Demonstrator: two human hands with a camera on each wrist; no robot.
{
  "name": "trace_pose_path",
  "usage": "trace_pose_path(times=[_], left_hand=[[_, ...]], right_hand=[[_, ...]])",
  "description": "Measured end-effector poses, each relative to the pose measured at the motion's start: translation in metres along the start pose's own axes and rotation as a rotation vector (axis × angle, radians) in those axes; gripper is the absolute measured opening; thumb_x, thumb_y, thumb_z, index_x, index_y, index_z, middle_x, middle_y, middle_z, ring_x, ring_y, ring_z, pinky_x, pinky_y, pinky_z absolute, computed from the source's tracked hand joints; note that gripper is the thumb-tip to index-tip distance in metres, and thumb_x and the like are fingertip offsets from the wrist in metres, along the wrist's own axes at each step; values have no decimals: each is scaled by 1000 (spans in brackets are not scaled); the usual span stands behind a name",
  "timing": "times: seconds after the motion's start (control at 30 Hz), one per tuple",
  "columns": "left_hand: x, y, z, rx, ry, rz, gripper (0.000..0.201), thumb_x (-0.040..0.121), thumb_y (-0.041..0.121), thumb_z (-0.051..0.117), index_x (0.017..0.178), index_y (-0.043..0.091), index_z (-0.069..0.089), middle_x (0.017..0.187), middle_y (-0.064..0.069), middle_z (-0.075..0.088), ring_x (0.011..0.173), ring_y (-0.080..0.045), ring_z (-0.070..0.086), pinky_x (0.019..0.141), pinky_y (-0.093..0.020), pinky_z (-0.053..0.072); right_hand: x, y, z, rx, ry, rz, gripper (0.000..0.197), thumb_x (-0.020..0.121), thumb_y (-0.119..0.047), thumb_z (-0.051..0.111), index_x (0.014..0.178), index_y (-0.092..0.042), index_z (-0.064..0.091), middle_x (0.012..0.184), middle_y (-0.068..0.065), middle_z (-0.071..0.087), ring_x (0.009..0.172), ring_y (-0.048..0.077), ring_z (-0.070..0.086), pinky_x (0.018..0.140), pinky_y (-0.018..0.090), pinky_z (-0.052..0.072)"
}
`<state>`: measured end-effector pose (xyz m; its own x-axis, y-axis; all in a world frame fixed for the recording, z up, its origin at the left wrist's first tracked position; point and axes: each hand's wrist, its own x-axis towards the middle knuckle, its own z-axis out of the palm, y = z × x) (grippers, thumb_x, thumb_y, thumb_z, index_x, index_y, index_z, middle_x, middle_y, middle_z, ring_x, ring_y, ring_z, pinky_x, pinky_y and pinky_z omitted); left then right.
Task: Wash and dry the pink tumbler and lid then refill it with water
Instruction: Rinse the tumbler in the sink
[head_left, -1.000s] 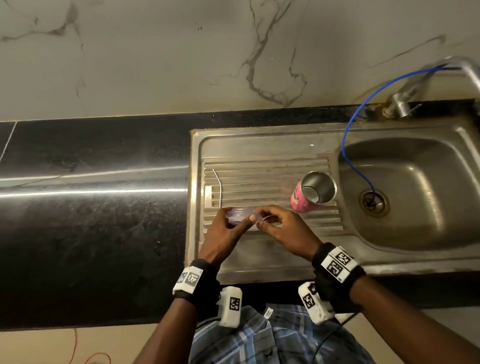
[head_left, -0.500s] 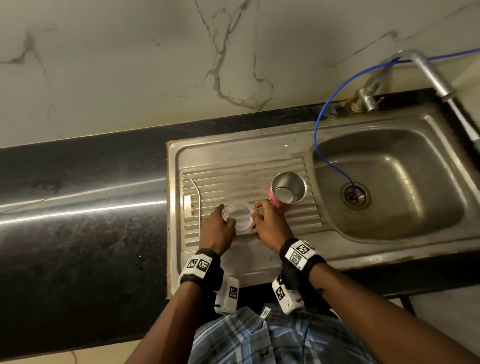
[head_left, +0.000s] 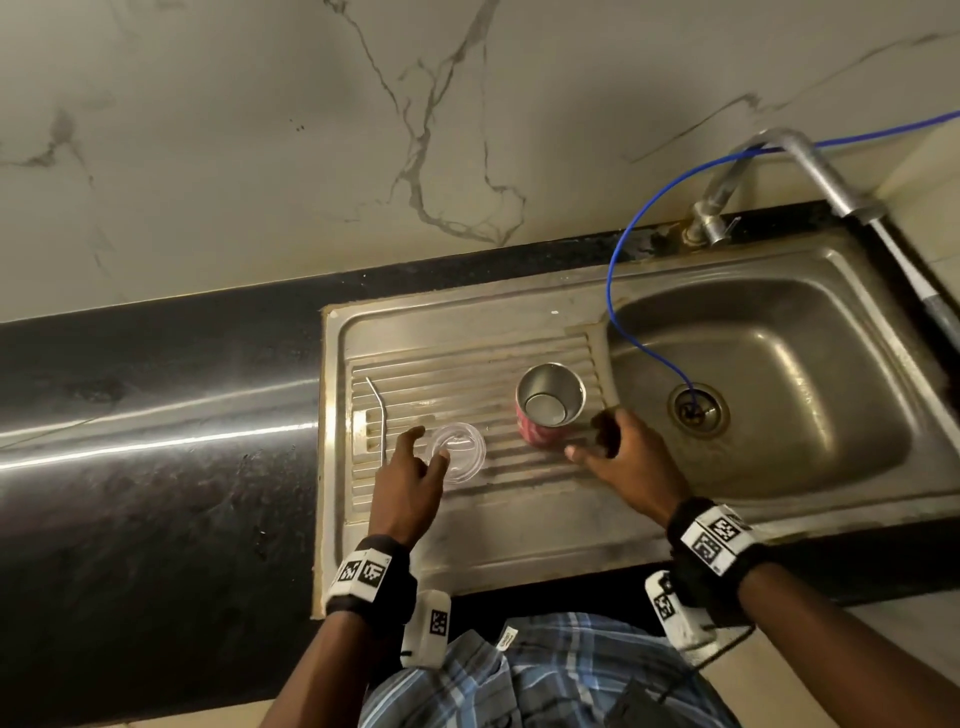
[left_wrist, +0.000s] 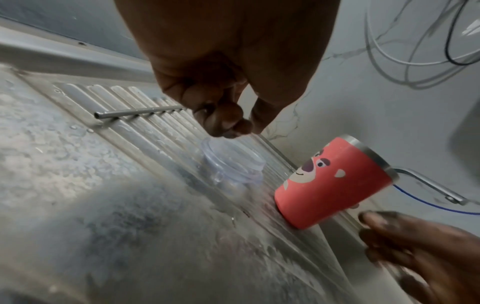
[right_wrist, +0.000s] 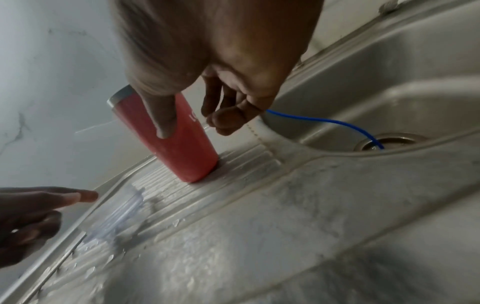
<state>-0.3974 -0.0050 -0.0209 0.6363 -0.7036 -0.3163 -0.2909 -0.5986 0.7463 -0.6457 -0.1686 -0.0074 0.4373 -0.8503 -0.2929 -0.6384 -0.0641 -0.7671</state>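
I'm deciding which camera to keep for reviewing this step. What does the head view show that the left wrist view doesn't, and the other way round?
Only the head view shows the tumbler's empty steel inside, the sink basin with its drain, and both wrists with their tagged bands. Only the left wrist view shows the bear face printed on the tumbler's pink wall, and the clear lid's ridged side from low down. Both show the tumbler upright on the ribbed drainboard, the lid beside it, the metal straw, the left hand over the lid and the right hand near the tumbler.
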Motion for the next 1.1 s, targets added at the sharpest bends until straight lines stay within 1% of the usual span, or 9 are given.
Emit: trace_pose_path(times=[0.1,0.2,0.37,0.47,0.53,0.73,0.83,0.97,1.1], left_hand=[[-11,11,8,42,19,75,41,106,29,64,145,18,57,67,3,67,69,-17,65,71,-34,48],[-20,23,18,89,-22,103,38,105,31,65,142,24,60,87,3,74,84,-20,70,78,-34,50],[-33,31,39,117,-105,113,25,104,31,65,127,24,71,86,4,77,78,-19,74,82,-43,61],[-40,34,56,133,-152,110,20,102,30,66,119,22,73,84,2,76,76,-19,74,81,-48,62],[-45,41,69,142,-185,104,22,99,31,66,117,21,74,87,1,76,78,-20,75,83,-48,62],[-59,78,111,227,-322,149,24,101,26,65,122,19,74,98,0,77,87,-21,75,87,-39,60],[-61,93,132,358,-345,228,26,100,22,66,123,14,75,111,-7,76,103,-27,72,90,-32,53],[-56,110,162,538,-439,342,47,99,28,69,144,15,64,153,-9,52,141,-30,49,115,-37,42],[-52,130,192,778,-465,307,92,93,48,74,165,14,29,180,-4,6,166,-23,4,126,-59,27]], right_hand=[[16,7,15,92,24,-109,111,63,-43,96,151,-21,32,145,-1,42,124,9,50,103,24,42],[30,8,33,200,4,-164,130,57,-52,97,158,-28,18,159,-3,36,142,9,41,116,32,38],[36,6,46,360,-19,-186,119,61,-27,100,156,-29,28,140,-24,50,125,-12,51,111,31,47],[39,4,42,355,-67,-245,102,62,-32,98,146,-36,41,134,-17,61,124,3,60,106,44,52],[40,4,34,343,-93,-257,99,61,-35,98,144,-39,43,132,-15,64,122,5,61,104,44,53],[23,16,-10,324,-98,-284,97,63,-30,99,145,-34,47,130,-14,66,120,-1,61,100,21,50],[9,30,-43,332,-58,-274,93,62,-29,100,141,-32,52,125,-17,68,115,-3,63,95,18,50],[-9,48,-90,332,9,-265,85,63,-30,99,136,-34,53,124,-14,69,115,3,66,97,28,54],[-20,74,-131,289,108,-251,87,64,-16,98,139,-24,54,122,-21,64,110,-12,62,92,15,51]])
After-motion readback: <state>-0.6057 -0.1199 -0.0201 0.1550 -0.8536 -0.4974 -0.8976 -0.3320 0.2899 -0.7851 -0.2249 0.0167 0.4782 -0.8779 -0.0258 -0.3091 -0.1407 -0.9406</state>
